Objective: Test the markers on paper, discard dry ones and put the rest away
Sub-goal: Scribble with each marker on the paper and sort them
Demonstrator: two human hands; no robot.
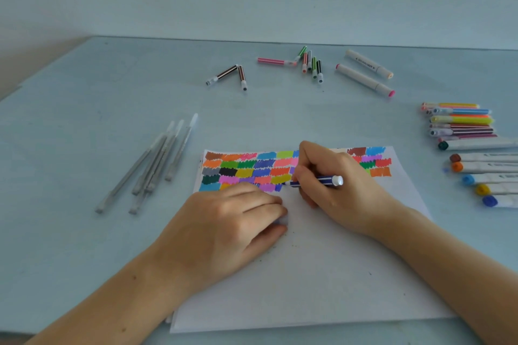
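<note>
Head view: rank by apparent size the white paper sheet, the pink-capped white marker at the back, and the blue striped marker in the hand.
1. White paper sheet.
2. Pink-capped white marker.
3. Blue striped marker, partly hidden by the right hand, so unsure.

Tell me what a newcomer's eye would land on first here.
First, the patchwork of colour swatches across the far end of the white paper, mid-table. Next, the right hand gripping a blue striped marker at the swatches' lower edge, beside the left hand resting on the sheet.

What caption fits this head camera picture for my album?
Right hand scribbles a blue striped marker beside colour swatches on the paper, left hand resting on the sheet.
</note>
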